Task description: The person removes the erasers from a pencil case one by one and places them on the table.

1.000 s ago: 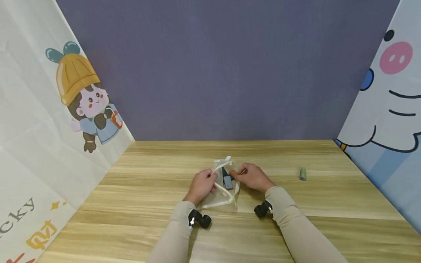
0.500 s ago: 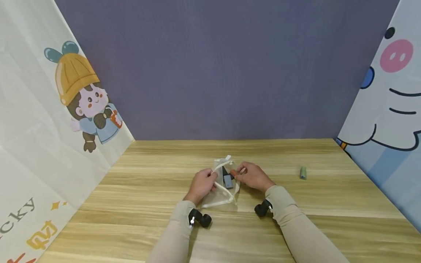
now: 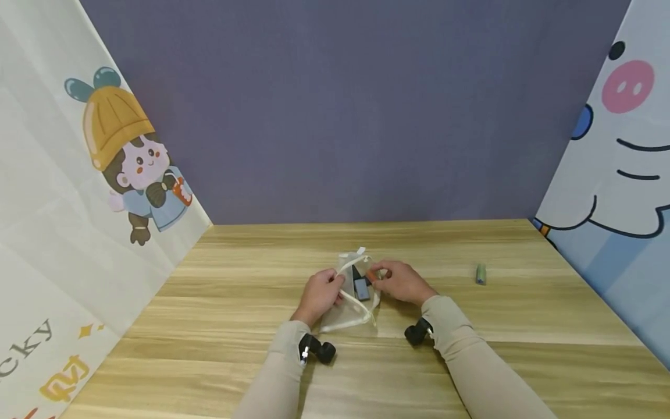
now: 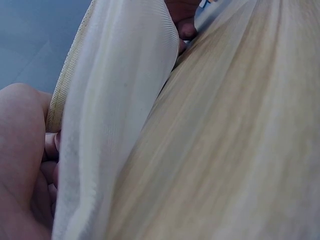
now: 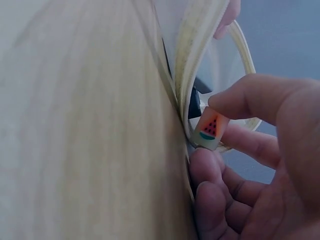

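A translucent zip pouch [image 3: 340, 317] lies on the table with its mouth held wide. My left hand [image 3: 318, 295] pinches the near left side of its zipper edge; the left wrist view shows the fingers partly hidden behind the pouch wall [image 4: 120, 90]. At the mouth's right side, my right hand [image 3: 403, 282] pinches a small orange-to-green block [image 5: 211, 129] printed with a watermelon slice between thumb and fingertip. Inside the pouch lie a grey-blue block [image 3: 362, 289] and a dark piece [image 3: 356, 272], partly covered.
A small green cylinder-like piece [image 3: 481, 274] rests on the wooden table [image 3: 209, 302], well right of my right hand. Behind the table rises a dark grey-blue panel [image 3: 366, 116]. Printed cartoon sheets flank it on both sides.
My right fingers have shifted slightly, and the watermelon block has tilted a little at the pouch mouth. My left hand keeps its grip on the zipper edge. The head view has turned slightly.
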The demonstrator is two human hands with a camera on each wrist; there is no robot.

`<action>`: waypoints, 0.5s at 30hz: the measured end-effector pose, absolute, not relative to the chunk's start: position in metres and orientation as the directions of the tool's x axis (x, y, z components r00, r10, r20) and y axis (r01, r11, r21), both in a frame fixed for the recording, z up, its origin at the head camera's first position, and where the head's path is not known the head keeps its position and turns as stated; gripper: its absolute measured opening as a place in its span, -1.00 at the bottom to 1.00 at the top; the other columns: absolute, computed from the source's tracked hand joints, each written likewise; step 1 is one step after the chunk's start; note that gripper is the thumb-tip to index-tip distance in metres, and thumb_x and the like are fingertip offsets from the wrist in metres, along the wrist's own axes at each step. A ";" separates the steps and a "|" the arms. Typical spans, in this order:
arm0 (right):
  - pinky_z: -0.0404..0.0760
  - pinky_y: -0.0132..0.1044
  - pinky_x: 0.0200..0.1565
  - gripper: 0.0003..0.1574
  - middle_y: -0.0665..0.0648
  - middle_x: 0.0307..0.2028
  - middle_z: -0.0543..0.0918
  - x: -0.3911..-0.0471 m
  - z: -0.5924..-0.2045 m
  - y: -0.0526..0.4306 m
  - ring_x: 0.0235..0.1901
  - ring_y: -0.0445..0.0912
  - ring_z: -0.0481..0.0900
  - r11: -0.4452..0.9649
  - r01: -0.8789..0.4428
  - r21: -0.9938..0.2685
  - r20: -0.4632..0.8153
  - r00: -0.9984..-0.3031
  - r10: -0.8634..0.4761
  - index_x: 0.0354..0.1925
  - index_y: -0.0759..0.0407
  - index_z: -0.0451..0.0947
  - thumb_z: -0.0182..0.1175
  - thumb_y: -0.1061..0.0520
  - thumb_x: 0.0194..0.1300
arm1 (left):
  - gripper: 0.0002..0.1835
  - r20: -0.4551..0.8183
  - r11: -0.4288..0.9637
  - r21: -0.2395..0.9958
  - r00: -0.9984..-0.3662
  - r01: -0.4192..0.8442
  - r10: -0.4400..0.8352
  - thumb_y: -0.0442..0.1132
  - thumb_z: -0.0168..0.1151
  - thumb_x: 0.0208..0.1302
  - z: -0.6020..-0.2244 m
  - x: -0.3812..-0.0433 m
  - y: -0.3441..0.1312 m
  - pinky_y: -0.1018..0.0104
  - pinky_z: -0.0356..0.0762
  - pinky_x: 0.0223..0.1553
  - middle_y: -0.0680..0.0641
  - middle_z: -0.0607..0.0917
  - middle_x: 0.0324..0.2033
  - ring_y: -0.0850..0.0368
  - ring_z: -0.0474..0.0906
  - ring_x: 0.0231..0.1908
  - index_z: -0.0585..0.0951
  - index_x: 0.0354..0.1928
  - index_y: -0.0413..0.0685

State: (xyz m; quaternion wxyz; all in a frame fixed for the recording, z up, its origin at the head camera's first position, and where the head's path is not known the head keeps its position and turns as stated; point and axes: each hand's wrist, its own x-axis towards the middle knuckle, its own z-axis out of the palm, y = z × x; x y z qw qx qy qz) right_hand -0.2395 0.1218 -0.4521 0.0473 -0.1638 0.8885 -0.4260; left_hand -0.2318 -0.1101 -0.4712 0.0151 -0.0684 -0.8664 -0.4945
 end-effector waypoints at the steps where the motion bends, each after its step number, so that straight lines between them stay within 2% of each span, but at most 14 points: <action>1: 0.53 -0.20 -0.35 -0.45 0.11 -0.18 0.67 -0.239 -0.452 0.122 -0.38 -0.09 0.56 0.588 -0.247 -0.770 0.050 -0.942 -0.331 0.28 0.11 0.53 0.28 0.08 0.35 | -0.66 0.092 0.502 0.855 -0.990 0.133 0.105 -0.02 0.12 0.44 -0.471 -0.232 -0.110 0.22 0.48 -0.51 0.00 0.64 -0.65 0.10 0.59 -0.62 0.51 -0.49 -0.02; 7: 0.50 -0.21 -0.33 -0.47 0.09 -0.08 0.67 -0.240 -0.452 0.121 -0.37 -0.10 0.53 0.611 -0.260 -0.748 0.057 -0.942 -0.331 0.27 0.06 0.56 0.26 0.04 0.36 | -0.65 0.097 0.504 0.852 -0.989 0.141 0.112 -0.02 0.11 0.45 -0.471 -0.232 -0.110 0.25 0.45 -0.54 0.00 0.64 -0.65 0.10 0.59 -0.62 0.52 -0.49 -0.02; 13: 0.44 -0.22 -0.40 -0.60 0.08 -0.38 0.62 -0.239 -0.451 0.121 -0.50 -0.09 0.47 0.585 -0.277 -0.762 0.074 -0.935 -0.347 0.12 0.08 0.62 0.28 0.12 0.31 | -0.66 0.088 0.489 0.863 -0.991 0.128 0.105 -0.03 0.12 0.45 -0.470 -0.231 -0.110 0.23 0.49 -0.50 -0.01 0.64 -0.64 0.10 0.59 -0.61 0.52 -0.49 -0.03; 15: 0.43 -0.23 -0.42 -0.62 0.08 -0.41 0.60 -0.239 -0.452 0.120 -0.52 -0.09 0.45 0.567 -0.282 -0.774 0.080 -0.932 -0.354 0.09 0.10 0.63 0.28 0.13 0.31 | -0.66 0.089 0.482 0.867 -0.991 0.126 0.099 -0.04 0.13 0.44 -0.471 -0.230 -0.110 0.22 0.50 -0.50 -0.01 0.64 -0.64 0.10 0.59 -0.62 0.52 -0.49 -0.03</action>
